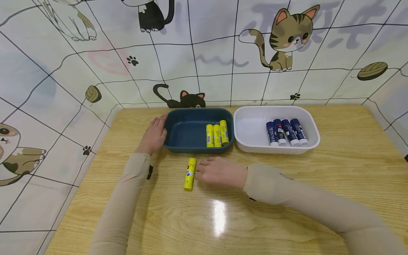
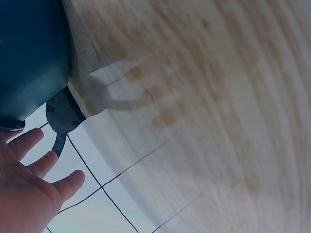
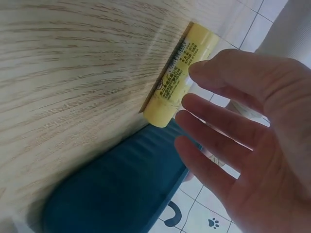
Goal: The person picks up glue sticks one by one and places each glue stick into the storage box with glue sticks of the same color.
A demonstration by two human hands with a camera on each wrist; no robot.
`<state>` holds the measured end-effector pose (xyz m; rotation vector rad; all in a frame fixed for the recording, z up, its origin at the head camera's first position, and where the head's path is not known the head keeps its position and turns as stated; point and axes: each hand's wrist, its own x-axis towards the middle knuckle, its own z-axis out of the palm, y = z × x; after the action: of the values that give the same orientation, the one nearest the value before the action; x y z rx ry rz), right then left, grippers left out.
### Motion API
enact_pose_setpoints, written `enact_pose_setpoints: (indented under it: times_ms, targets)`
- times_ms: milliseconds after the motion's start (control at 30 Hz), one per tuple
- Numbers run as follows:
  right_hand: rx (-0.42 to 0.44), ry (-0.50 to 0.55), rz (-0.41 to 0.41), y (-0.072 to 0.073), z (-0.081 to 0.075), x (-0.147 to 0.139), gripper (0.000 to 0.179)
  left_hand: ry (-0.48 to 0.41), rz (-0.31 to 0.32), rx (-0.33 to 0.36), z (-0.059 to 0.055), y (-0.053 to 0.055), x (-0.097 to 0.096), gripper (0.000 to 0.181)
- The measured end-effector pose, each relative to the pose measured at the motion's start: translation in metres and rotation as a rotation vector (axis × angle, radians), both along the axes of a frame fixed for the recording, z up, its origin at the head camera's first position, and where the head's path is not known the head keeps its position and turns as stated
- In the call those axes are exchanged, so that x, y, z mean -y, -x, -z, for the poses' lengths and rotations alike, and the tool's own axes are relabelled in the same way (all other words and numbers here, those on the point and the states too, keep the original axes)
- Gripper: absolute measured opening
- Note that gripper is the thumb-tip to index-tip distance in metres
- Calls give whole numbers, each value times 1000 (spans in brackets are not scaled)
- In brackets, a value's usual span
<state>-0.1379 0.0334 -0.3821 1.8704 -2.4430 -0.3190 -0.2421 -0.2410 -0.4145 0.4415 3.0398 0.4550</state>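
Observation:
A yellow glue stick (image 1: 190, 174) lies on the wooden table in front of a dark blue bin (image 1: 181, 149). Right beside it is my right hand (image 1: 220, 173), fingers slightly bent. In the right wrist view, the thumb and fingertips come close to the glue stick (image 3: 181, 75) but do not wrap round it. My left hand (image 1: 153, 135) rests at the left end of the blue bin, fingertips at its rim. Its fingers (image 2: 41, 165) appear loosely spread next to the bin's wall (image 2: 31, 58) in the left wrist view. Three yellow glue sticks (image 1: 217, 135) lie inside the blue bin, toward its right end.
To the right of the blue bin stands a white bin (image 1: 251, 143), nearly touching it. Several navy glue sticks (image 1: 289, 132) with white ends lie in it. Behind the table (image 1: 153, 219) rises a white wall covering (image 1: 216, 60) with cat drawings and grid lines.

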Motion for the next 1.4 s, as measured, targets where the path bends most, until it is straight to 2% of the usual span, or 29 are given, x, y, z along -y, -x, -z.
enact_pose_setpoints:
  times_ms: [333,533,667,900,1400]
  targets:
    - [17,49,5,7,1,9,31,-4,6,-16,1,2,2,55]
    - [1,79,-17,11,3,16,30,-2,8,-7,-2,1,2,55]
    - [19,92,-34,15,8,22,29,-4,0,1,-1,1,1,55]
    - [23,79,-74,19,19,33,27,-9,-11,11,0,2,1,56]
    - [-49,19,-112,21,24,47,27,-10,-21,23,1,1,0,55]
